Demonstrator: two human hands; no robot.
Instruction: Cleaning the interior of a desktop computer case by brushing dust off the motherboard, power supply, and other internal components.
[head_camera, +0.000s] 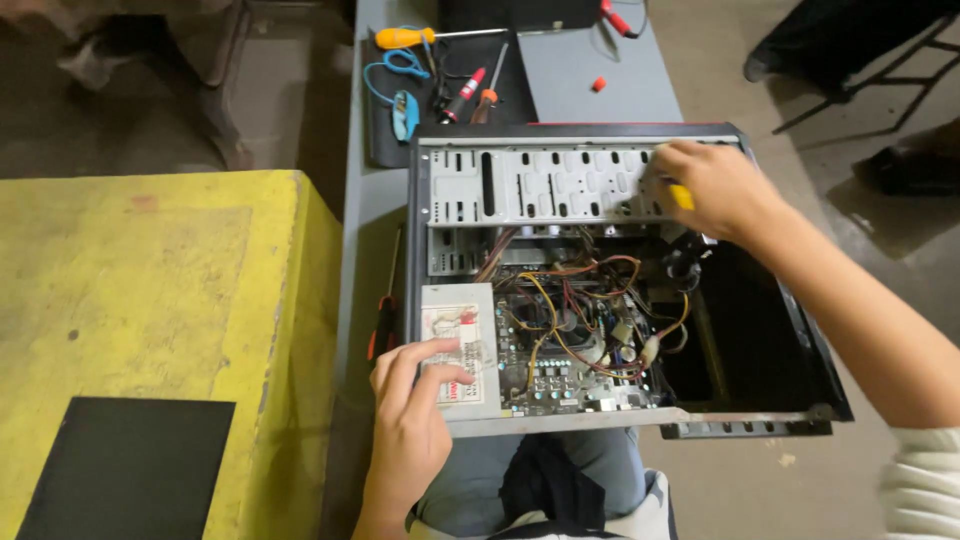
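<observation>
An open black computer case (800, 340) lies on its side at the edge of a grey table, with its green motherboard (570, 365) and coloured wires exposed. My left hand (410, 410) rests with spread fingers on the grey power supply box (458, 325) at the case's near left corner. My right hand (715, 185) is closed around a yellow-handled tool (682, 197), of which only a bit of handle shows, at the right end of the perforated metal drive cage (540, 185).
A black mat (385, 120) beyond the case holds several screwdrivers and a blue cable. A red-handled screwdriver (381, 325) lies left of the case. A large yellow block (150, 310) stands on the left. Another person's shoes (905, 170) are at the upper right.
</observation>
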